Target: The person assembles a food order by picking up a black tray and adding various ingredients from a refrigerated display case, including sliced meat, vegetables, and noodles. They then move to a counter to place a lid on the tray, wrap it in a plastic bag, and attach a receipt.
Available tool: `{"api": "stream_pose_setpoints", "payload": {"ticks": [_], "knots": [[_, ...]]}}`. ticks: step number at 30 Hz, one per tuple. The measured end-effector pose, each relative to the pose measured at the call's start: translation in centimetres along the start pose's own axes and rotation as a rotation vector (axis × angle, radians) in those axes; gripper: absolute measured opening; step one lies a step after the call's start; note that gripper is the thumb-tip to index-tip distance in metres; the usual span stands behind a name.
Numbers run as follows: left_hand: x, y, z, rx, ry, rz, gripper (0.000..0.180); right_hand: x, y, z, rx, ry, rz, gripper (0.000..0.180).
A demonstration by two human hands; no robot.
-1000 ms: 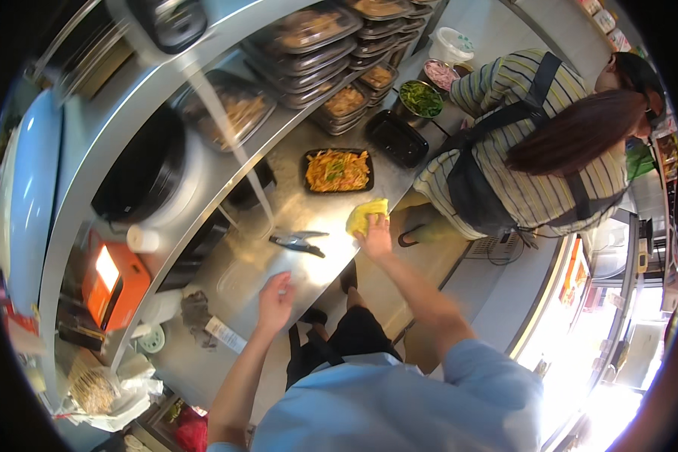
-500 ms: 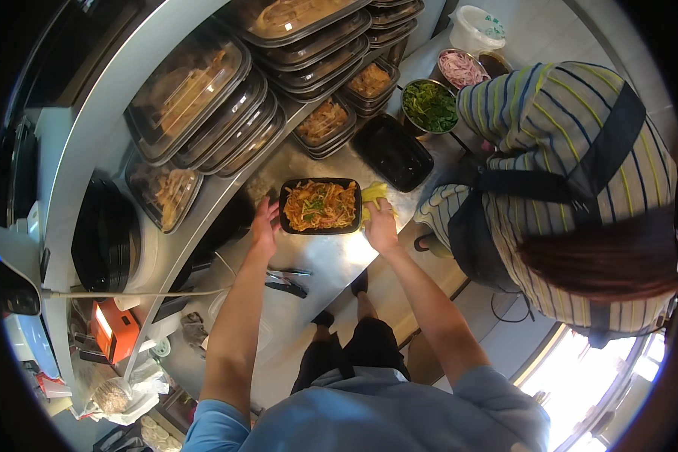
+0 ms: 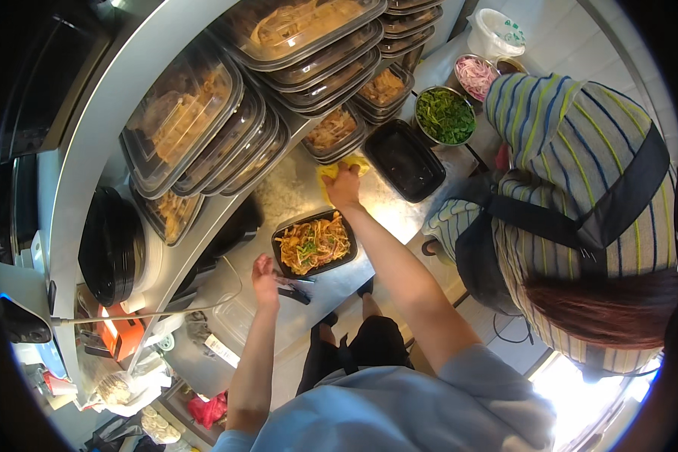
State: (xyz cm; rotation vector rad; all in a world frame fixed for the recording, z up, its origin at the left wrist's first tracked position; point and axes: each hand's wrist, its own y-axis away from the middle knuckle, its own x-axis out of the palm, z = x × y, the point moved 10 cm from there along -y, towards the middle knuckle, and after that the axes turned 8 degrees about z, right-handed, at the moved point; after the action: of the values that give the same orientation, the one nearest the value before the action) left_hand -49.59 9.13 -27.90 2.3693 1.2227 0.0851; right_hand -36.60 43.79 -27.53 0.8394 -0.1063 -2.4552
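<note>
A black rectangular container [image 3: 316, 242] filled with shredded food and chopped green herbs stands on the metal counter, close to its front edge. Beside its left side is my left hand [image 3: 264, 282], holding nothing, its fingers loosely bent and apart. My right hand [image 3: 342, 187] reaches past the container and presses a yellow cloth [image 3: 328, 172] on the counter. Part of the cloth is hidden under the hand. Right of the cloth lies a black container [image 3: 404, 161] with no food in it. Dark-handled tongs or scissors [image 3: 294, 292] rest just below the filled container.
Lidded food containers [image 3: 182, 117] are stacked on the shelf at left, with more stacks behind. A bowl of green herbs [image 3: 445, 115] and one of sliced pink onion [image 3: 475, 78] stand at far right. A person in a striped top [image 3: 565, 143] is close on my right.
The filled container has come nearer to me, and my left hand with it. My right hand has carried the yellow cloth from the container's right side to the counter behind it.
</note>
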Motion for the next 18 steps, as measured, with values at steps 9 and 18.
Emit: {"api": "stream_pose_setpoints", "payload": {"ticks": [9, 18], "knots": [[17.9, -9.6, -18.0, 0.172, 0.031, 0.211, 0.065, -5.3, 2.5, 2.9, -0.010, -0.005, 0.009, 0.069], [22.8, -17.2, -12.0, -0.286, 0.338, 0.388, 0.058, -5.2, -7.4, 2.0, 0.086, -0.356, -0.113, 0.104]]}}
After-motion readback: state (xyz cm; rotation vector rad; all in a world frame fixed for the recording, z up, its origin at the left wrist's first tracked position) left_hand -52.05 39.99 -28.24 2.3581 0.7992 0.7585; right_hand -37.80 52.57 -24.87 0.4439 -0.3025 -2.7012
